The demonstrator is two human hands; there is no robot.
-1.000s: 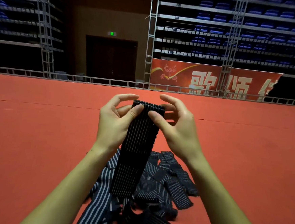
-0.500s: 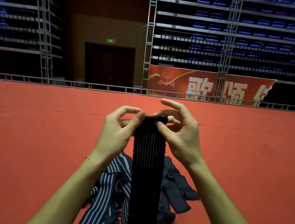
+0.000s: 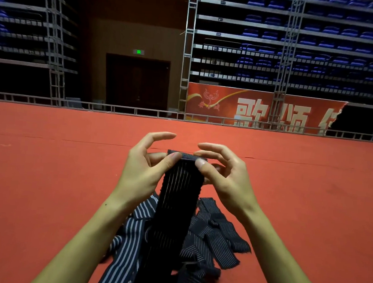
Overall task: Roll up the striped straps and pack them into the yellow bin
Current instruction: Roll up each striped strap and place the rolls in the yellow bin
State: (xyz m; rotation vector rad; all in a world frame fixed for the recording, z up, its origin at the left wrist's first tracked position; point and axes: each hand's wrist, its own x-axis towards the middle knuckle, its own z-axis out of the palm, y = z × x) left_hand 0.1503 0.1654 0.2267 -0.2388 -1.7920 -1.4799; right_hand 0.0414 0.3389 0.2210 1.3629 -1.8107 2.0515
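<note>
Nearest the person, a loose pile of striped straps (image 3: 206, 243) is lying on the red floor (image 3: 43, 186), spreading out below and behind the one strap being worked. Just above that pile, the held strap (image 3: 176, 207) is hanging upright, its lower end trailing down over the heap and its top edge turned over into a small fold. Left of the strap's top, the left hand (image 3: 144, 167) is pinching the fold between thumb and a finger, with the index finger arching free above. Right of the strap's top, the right hand (image 3: 225, 175) is pinching the same edge with its thumb against the front, the other fingers curling over and behind. Far beyond the strap, a low metal railing (image 3: 116, 108) is running along the floor's edge, a red banner (image 3: 261, 109) is hanging behind it, and rows of blue seats (image 3: 322, 45) are rising above.
</note>
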